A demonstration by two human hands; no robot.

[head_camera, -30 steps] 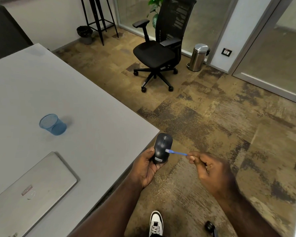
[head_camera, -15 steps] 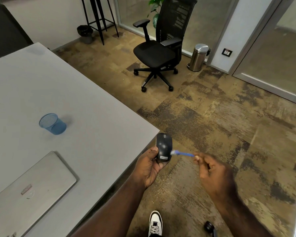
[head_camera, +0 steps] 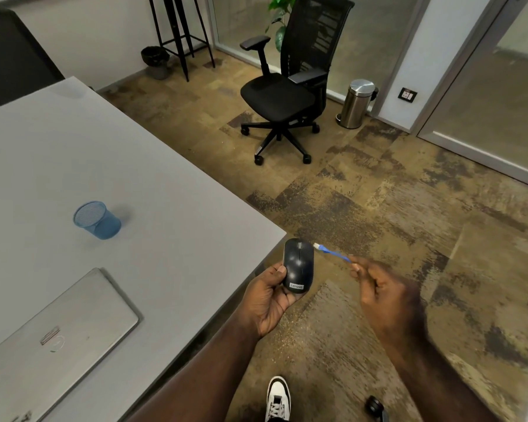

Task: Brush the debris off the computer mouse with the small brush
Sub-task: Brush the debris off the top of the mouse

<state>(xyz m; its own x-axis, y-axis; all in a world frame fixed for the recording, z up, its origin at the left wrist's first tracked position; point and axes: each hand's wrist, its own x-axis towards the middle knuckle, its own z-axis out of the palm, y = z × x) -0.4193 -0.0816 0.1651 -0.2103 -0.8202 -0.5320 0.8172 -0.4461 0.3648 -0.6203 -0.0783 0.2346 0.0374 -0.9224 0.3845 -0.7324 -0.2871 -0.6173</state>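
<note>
Mouse-cleaning is proceeding at lower centre, the left hand cradling the light, smooth black plastic computer mouse by its sides, the right hand pinching the thin blue small brush.

The room is evenly and fairly brightly lit, apparently from overhead. Small white glints dot the glossy mouse, and the steel bin shines along its lid. The cup throws a faint, soft shadow to its right on the tabletop. The right hand is smeared by motion blur; the left hand is sharp. Wide-angle distortion bends the door frames and the tabletop edges toward the borders.
</note>
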